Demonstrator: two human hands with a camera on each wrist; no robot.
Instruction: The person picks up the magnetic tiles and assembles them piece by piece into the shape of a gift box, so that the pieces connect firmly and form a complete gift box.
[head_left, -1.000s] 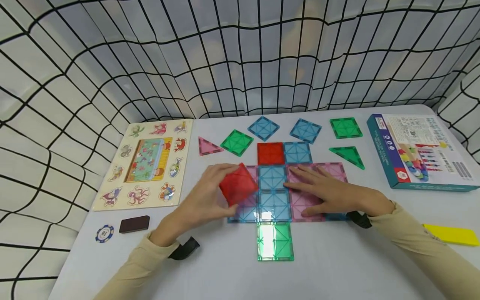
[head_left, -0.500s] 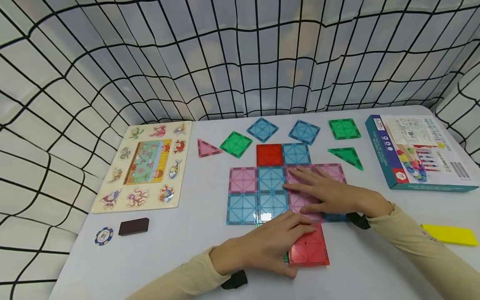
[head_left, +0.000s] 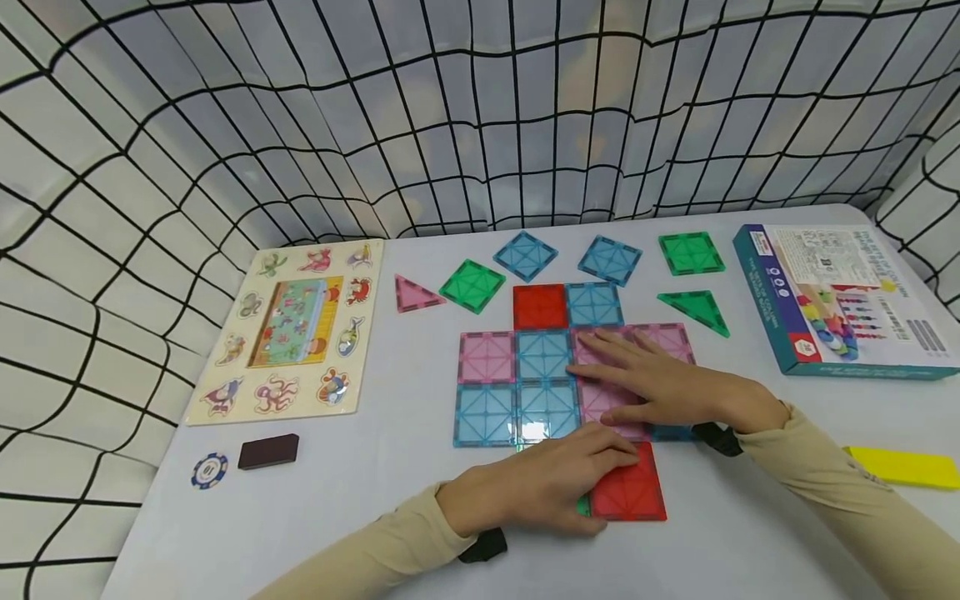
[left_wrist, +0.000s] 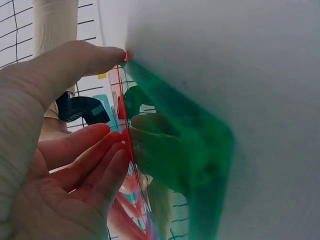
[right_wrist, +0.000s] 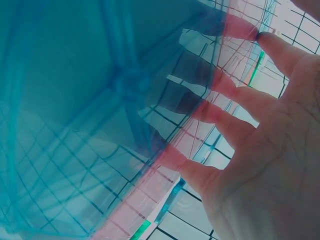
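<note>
In the head view my left hand [head_left: 547, 479] grips a red square magnetic tile [head_left: 630, 487], thumb at its near left corner, fingertips on its upper left part. The red tile lies flat at the right side of a green tile [left_wrist: 205, 150], mostly hidden under this hand. My right hand [head_left: 660, 379] rests with spread fingers on the pink tiles [head_left: 669, 337] of the flat layout. In the right wrist view its fingertips [right_wrist: 172, 157] press on them, beside a blue tile [right_wrist: 65, 90]. Blue tiles [head_left: 545, 354] and another pink tile [head_left: 486, 358] form the layout's left half.
Beyond the layout lie loose tiles, including a green square [head_left: 472, 286], a pink triangle [head_left: 416, 294] and a green triangle [head_left: 697, 311]. An animal puzzle board [head_left: 288, 333], poker chip [head_left: 209, 471] and dark block [head_left: 268, 452] stand left. A box [head_left: 843, 300] and yellow block [head_left: 900, 468] are right.
My left hand has carried the red tile from over the layout's left side down and right to beside the green tile, then shifted it slightly. My right hand has stayed on the pink tiles.
</note>
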